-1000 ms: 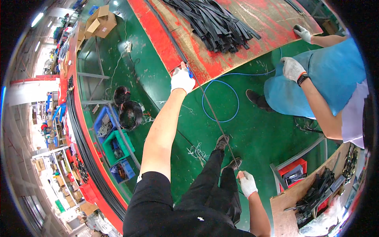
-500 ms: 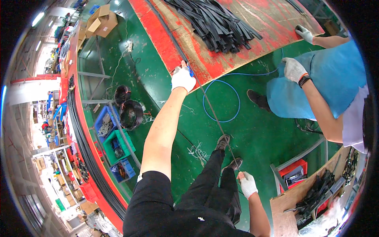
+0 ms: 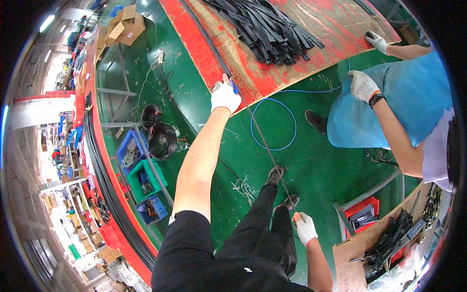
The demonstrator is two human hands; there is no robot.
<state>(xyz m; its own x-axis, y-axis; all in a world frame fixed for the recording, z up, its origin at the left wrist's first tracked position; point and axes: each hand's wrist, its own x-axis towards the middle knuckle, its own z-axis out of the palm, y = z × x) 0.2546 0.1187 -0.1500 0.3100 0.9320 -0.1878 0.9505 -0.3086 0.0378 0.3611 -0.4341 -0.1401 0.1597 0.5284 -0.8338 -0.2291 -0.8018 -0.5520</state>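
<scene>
The thin strip seems light and bendy, best held where the right hand pinches it; the left hand's fingers are unclear.

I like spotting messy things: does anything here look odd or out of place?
Yes: the red tabletop looks worn, with brown patches showing through, and pale stringy scraps lie on the green floor like dropped litter.
</scene>
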